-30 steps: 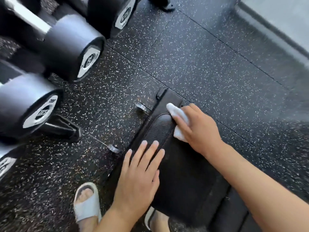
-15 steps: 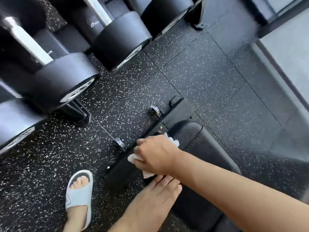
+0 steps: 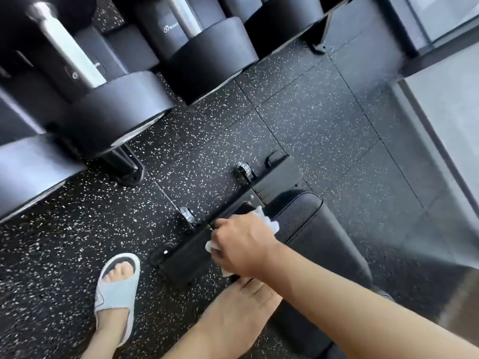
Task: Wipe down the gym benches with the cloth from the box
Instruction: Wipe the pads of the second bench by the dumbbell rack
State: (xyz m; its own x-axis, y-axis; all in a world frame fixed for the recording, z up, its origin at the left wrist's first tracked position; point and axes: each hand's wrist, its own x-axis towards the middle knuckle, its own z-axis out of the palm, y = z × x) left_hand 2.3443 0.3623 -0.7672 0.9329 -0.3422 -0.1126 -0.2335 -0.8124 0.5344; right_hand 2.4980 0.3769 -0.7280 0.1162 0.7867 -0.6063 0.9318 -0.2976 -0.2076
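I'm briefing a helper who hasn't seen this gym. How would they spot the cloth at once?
Start at the black padded bench on the speckled rubber floor, below the rack of black dumbbells. At the pad's near end, the right hand grips a crumpled white cloth against the bench frame. It is the only white, soft thing there.

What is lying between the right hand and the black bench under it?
In the head view, the white cloth lies between them: the right hand grips it and presses it on the side of the bench, its edges showing around the hand.
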